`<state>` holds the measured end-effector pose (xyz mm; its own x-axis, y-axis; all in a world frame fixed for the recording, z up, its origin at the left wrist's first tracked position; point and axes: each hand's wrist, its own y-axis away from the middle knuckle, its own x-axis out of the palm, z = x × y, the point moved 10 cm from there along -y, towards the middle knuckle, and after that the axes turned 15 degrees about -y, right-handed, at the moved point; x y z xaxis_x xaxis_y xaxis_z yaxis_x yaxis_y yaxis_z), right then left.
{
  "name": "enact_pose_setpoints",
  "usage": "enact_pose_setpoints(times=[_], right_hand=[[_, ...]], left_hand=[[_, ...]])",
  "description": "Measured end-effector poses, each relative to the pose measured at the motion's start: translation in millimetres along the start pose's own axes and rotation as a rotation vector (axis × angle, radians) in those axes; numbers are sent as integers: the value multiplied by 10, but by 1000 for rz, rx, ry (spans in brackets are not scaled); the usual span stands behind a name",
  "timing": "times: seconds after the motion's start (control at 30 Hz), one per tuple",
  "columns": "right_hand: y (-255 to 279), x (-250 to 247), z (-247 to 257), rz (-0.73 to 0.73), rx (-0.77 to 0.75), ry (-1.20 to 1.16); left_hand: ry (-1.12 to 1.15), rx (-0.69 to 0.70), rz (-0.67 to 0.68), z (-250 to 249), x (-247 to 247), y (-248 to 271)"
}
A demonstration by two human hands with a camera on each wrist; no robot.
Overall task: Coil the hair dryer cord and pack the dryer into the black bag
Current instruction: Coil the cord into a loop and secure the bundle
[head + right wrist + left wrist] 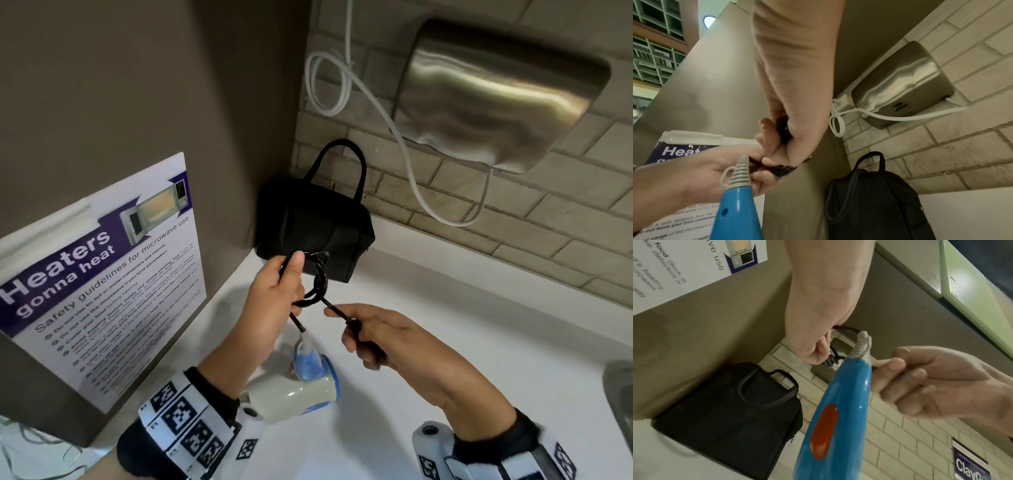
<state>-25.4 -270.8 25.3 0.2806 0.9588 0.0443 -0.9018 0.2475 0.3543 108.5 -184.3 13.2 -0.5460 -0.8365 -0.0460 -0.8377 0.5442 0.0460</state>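
My left hand [294, 281] grips a small coil of black cord [317, 284] above the white counter [462, 325]. From the coil a short stretch of cord runs to my right hand [346, 325], which pinches the cord's black plug end [354, 327]. Below the hands is the blue and cream hair dryer [305, 380], handle pointing up toward the coil. In the left wrist view its blue handle [830, 418] has an orange switch. The black bag [315, 226] with loop handles stands in the corner behind the hands, zipped as far as I can see.
A steel hand dryer [496, 99] hangs on the brick wall, its white cable [404, 144] looping down. A microwave safety poster [102, 274] is fixed on the grey panel at left. A metal sink edge [620, 394] shows at far right.
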Motion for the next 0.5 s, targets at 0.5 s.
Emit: enact_pose_setpoints(times=[0.5], right_hand=[[290, -282, -382, -55, -38, 397]], left_hand=[[-33, -30, 72, 59, 151, 35]])
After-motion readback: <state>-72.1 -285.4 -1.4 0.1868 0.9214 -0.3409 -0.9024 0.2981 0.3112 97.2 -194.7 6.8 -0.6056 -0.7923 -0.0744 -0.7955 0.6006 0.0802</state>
